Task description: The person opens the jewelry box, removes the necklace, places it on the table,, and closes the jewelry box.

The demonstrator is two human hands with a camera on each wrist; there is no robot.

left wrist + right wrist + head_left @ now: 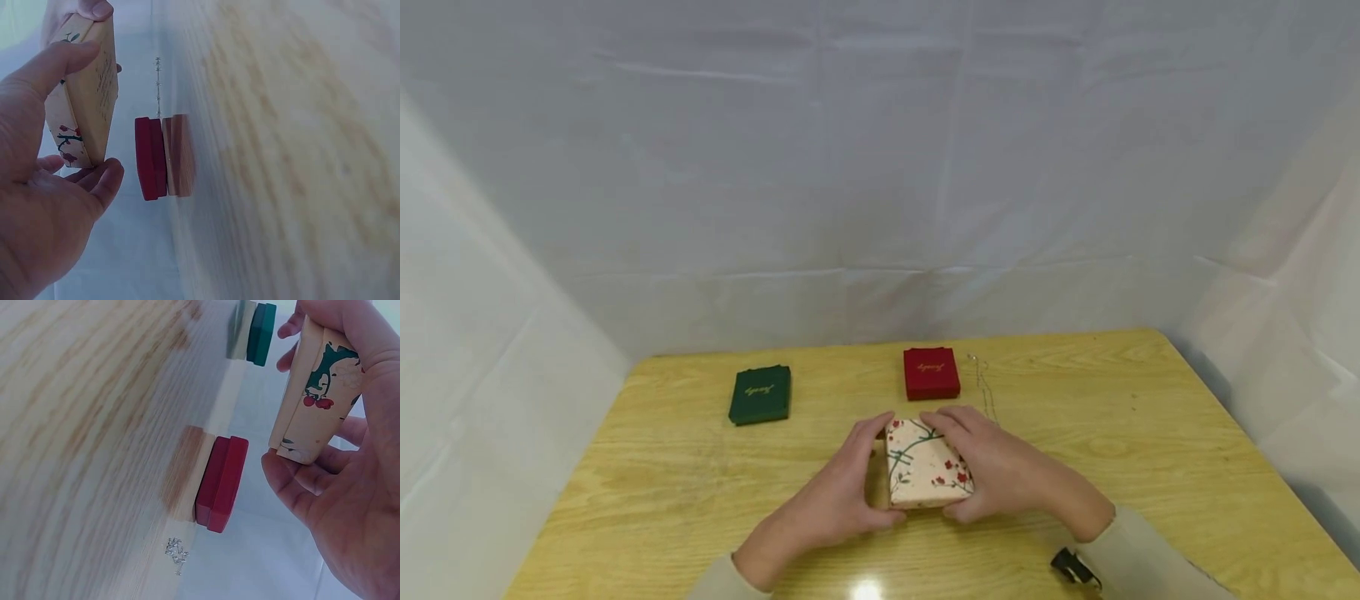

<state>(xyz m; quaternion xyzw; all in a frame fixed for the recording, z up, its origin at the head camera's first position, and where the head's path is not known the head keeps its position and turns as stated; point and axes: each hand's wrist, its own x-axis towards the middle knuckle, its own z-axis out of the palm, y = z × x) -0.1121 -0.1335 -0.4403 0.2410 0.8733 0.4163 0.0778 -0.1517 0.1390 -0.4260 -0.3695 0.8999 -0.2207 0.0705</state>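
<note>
Held above the tabletop is a small cream box (925,465) patterned with red blossoms and green branches. My left hand (842,490) grips its left side, thumb on the near edge and fingers at the far corner. The right hand (1003,467) holds the opposite side, thumb at the near right corner and fingers over the far edge. In the left wrist view, the box's plain underside (100,94) carries small printed text. Beyond the hands lies a red box (931,372) with gold lettering, and a thin silver chain (987,390) lies just right of it.
A dark green box (761,395) with gold lettering sits on the wooden table (647,500), left of the red one. White sheeting (880,167) hangs behind the table and at both sides. A small black object (1072,567) shows by the right sleeve.
</note>
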